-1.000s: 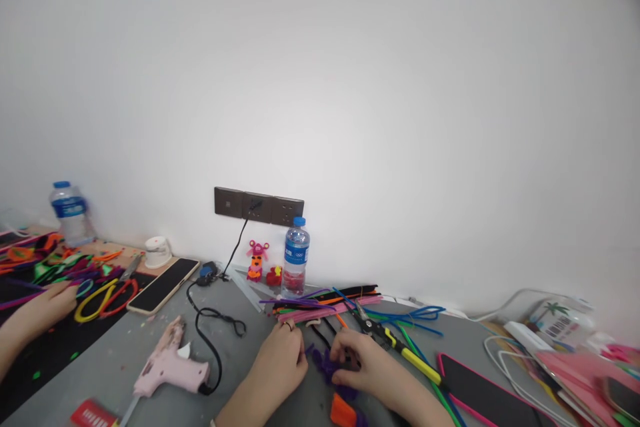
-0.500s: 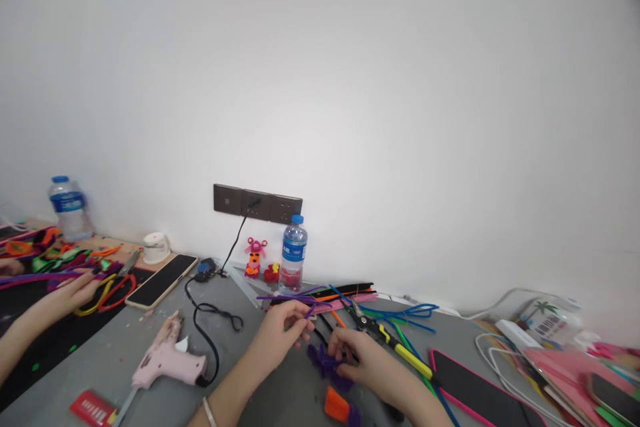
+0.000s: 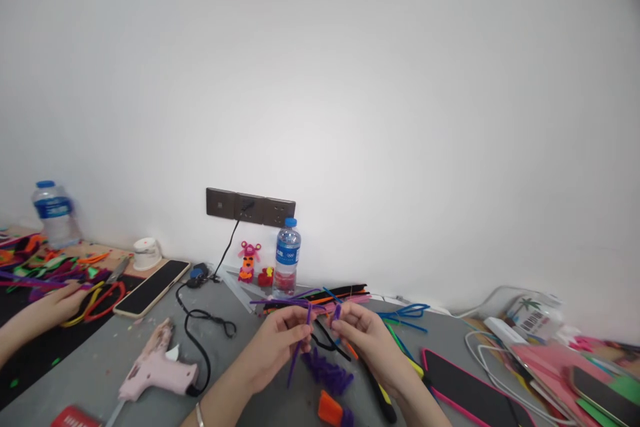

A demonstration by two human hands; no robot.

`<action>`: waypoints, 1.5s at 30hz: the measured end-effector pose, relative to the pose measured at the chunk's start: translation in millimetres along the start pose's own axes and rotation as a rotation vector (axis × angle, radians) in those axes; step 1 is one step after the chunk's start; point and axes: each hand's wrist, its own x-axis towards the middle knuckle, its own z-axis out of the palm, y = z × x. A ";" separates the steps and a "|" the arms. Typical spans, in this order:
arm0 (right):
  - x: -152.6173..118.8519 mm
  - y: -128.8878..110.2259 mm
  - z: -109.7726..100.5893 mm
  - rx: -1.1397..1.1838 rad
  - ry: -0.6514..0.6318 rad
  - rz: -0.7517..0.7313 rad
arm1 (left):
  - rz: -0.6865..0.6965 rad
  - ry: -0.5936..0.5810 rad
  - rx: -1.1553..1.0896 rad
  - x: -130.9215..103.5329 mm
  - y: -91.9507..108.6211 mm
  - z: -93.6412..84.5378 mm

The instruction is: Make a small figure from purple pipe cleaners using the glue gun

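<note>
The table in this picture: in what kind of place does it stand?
Probably a craft workspace: a pink glue gun, purple fuzzy stems and a small pink-and-orange figure suggest handmade work.

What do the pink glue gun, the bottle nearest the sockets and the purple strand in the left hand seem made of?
Glue gun: probably smooth hard plastic, by its moulded curves.
Bottle: glossy clear plastic, being see-through with highlights.
Purple strand: perhaps matt fibre over wire; it juts straight, though blurred.
</note>
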 end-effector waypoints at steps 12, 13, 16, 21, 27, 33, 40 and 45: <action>1.3 4.9 16.7 0.091 -0.068 0.029 | 0.073 -0.010 0.133 1.1 -5.2 5.3; 1.4 5.8 16.7 0.089 -0.076 0.030 | 0.081 -0.015 0.151 1.3 -5.1 5.2; 2.0 8.3 18.0 0.106 -0.098 0.017 | 0.093 -0.013 0.186 1.1 -4.9 5.5; 2.6 11.7 21.9 0.131 -0.101 -0.003 | 0.045 -0.033 0.166 -2.0 -3.6 8.5; 1.6 9.4 28.0 0.134 -0.116 -0.082 | 0.064 -0.088 0.161 -1.2 -3.0 7.4; -0.1 8.8 31.7 0.023 -0.037 -0.126 | 0.160 -0.086 0.255 7.2 -11.4 -3.7; 1.9 12.4 26.5 -0.103 -0.014 -0.088 | 0.227 -0.005 0.353 6.5 -6.3 -4.2; 3.1 9.1 22.9 -0.086 -0.024 -0.085 | 0.194 0.015 0.319 3.5 -3.2 -1.9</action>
